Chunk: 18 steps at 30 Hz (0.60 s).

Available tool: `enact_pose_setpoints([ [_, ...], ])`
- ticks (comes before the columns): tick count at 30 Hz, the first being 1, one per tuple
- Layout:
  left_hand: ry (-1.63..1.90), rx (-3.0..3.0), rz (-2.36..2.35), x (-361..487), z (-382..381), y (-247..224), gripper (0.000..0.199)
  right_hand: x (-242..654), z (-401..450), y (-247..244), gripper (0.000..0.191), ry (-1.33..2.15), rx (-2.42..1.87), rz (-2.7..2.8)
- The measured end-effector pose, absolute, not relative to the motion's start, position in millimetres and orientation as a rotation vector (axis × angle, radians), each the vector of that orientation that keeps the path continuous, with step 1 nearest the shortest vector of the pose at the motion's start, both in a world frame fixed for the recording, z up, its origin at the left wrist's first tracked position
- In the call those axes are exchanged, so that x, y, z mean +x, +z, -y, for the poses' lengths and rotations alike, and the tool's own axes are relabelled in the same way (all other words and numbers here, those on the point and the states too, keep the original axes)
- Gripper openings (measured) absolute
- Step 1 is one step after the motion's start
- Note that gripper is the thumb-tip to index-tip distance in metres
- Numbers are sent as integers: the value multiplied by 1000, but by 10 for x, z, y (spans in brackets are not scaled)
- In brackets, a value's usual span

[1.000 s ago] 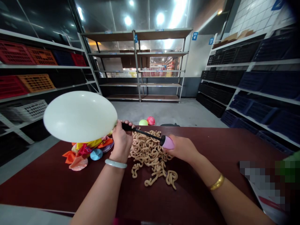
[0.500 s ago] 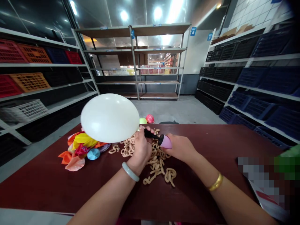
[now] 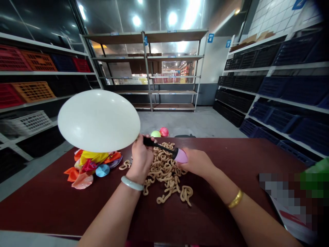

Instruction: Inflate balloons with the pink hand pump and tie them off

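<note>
The balloon [image 3: 99, 120]'s neck is hidden at the left hand [image 3: 142, 154], so how it meets the pump [image 3: 164, 148] is hard to make out; the left fingers are mostly turned away, with only some tips showing beyond the pump's black end; the right hand [image 3: 197, 162] covers the back of the purple handle [image 3: 182, 156]; the coils [image 3: 164, 168] lie partly behind the left hand and pump; on the right, a blocky blur masks part of a flat thing [image 3: 289, 216] with a red stripe and of a green thing [image 3: 317, 171], which the edge cuts off; both forearms run out of view at the near edge.

The white balloon, large and round, is just left of the left hand and above the table [image 3: 51, 206], over the far part of the loose balloons [image 3: 89, 166]; the pump spans the gap between the hands, its thin black rod sloping down to the right, above the coils.

The left hand is curled round the pump's black end; whether it also pinches the balloon's neck I cannot tell; the right hand is closed round the purple handle; a pale bangle [image 3: 132, 183] sits on the left wrist, a gold bracelet [image 3: 235, 199] on the right.

Past the table's far edge show a green ball [image 3: 155, 133] and a red ball [image 3: 163, 131].
</note>
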State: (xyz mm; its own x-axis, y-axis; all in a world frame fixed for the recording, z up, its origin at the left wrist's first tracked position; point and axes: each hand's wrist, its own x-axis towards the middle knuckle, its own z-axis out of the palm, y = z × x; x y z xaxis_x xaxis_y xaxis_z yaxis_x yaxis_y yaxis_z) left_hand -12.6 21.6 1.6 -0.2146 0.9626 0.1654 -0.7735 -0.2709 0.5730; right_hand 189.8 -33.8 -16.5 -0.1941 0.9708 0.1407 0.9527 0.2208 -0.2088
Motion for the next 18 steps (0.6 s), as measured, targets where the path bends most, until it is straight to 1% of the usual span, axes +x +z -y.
enact_pose_setpoints([
  [4, 1834, 507, -458, -447, -381, 63, 14, 1957, 315, -163, 44, 65, -1832, 2282],
  [7, 1850, 509, -441, -471, -409, 41, 15, 1996, 314, -139, 41, 32, -1842, 2298],
  [14, 1817, 575, -403, -54, -237, -95, 18, 1985, 351, -112, 38, -14, -1842, 2307],
  [18, 1742, 612, -434, 253, -28, -163, 18, 1901, 395, -125, 44, 28, -1791, 2286],
])
